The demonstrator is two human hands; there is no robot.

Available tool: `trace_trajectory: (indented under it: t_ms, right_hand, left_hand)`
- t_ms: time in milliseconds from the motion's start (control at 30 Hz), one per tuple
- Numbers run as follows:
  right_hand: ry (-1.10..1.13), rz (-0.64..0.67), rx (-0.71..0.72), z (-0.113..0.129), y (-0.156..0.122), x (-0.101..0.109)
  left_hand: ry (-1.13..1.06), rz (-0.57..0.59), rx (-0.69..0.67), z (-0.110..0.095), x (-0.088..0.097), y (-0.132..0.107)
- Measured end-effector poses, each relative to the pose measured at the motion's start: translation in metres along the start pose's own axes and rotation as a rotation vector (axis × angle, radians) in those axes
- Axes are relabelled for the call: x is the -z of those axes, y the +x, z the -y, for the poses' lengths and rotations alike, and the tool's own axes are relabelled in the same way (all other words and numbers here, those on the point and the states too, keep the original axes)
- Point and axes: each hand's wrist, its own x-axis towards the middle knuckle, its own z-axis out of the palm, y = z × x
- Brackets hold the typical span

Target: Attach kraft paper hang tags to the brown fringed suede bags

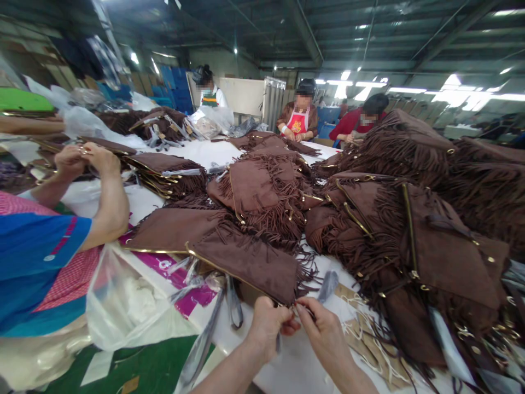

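Observation:
A flat brown fringed bag with a gold zipper along its near edge lies before me on a stack of similar bags. At its near right corner, my left hand is closed, thumb and fingers pinching the zipper end. My right hand meets it there, thumb and forefinger pressed together on a small part by the corner. The fingers hide that part, and I cannot make out what it is. Grey plastic-wrapped straps hang below the bag's zipper edge.
Piles of brown fringed bags rise on the right. Paper tags with white strings lie beside my right hand. A clear plastic bag hangs at the left. A co-worker's arms work close by; several people sit across the white table.

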Motion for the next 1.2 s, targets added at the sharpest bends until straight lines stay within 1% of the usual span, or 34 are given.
trace_trajectory:
  t_ms: [67, 133, 267, 333, 400, 467, 567, 667, 733, 800, 867, 900, 1000, 1033, 1067, 1100, 1200]
  right_hand:
    - [-0.028, -0.04, 0.033, -0.002, -0.001, -0.001]
    - [-0.083, -0.114, 0.104, -0.007, -0.004, -0.002]
    - [-0.313, -0.356, 0.383, -0.022, -0.012, -0.007]
    - [-0.418, -0.407, 0.484, -0.028, -0.015, -0.009]
    - [-0.458, -0.372, 0.528, -0.03, -0.017, -0.013]
    - [-0.463, -0.331, 0.539, -0.028, -0.017, -0.016]
    - [-0.479, -0.321, 0.573, -0.026, -0.014, -0.019]
    - [-0.507, -0.305, 0.662, -0.027, -0.013, -0.018]
    - [-0.511, -0.301, 0.706, -0.03, -0.016, -0.017]
    - [-0.502, -0.303, 0.732, -0.035, -0.021, -0.016]
    - [-0.491, -0.295, 0.759, -0.04, -0.029, -0.015]
    - [-0.49, -0.288, 0.772, -0.043, -0.034, -0.015]
    - [-0.5, -0.28, 0.784, -0.049, -0.046, -0.017]
    - [-0.509, -0.284, 0.78, -0.05, -0.049, -0.018]
    - [-0.519, -0.289, 0.781, -0.051, -0.052, -0.02]
    - [-0.53, -0.291, 0.79, -0.052, -0.054, -0.021]
    - [-0.561, -0.289, 0.834, -0.053, -0.057, -0.025]
  left_hand:
    - [0.004, 0.001, -0.004, 0.001, 0.001, 0.0]
    - [0.006, -0.007, -0.005, 0.001, 0.002, 0.001]
    - [0.006, -0.013, 0.014, 0.003, 0.005, 0.003]
    - [0.005, 0.001, 0.026, 0.004, 0.007, 0.004]
    - [0.008, 0.028, 0.035, 0.003, 0.008, 0.005]
    - [0.015, 0.071, 0.043, 0.002, 0.009, 0.006]
    - [0.026, 0.145, 0.058, 0.0, 0.009, 0.005]
    - [0.04, 0.202, 0.073, 0.0, 0.011, 0.003]
    - [0.055, 0.239, 0.084, 0.001, 0.015, 0.001]
    - [0.072, 0.248, 0.073, 0.001, 0.022, -0.004]
    - [0.173, 0.189, 0.009, 0.002, 0.031, -0.011]
    - [0.268, 0.125, -0.049, 0.002, 0.035, -0.015]
    - [0.604, -0.099, -0.307, 0.004, 0.045, -0.027]
    - [0.662, -0.129, -0.353, 0.006, 0.045, -0.029]
    - [0.68, -0.122, -0.344, 0.009, 0.044, -0.03]
    - [0.668, -0.084, -0.265, 0.012, 0.042, -0.03]
    - [0.49, 0.059, 0.119, 0.027, 0.032, -0.025]
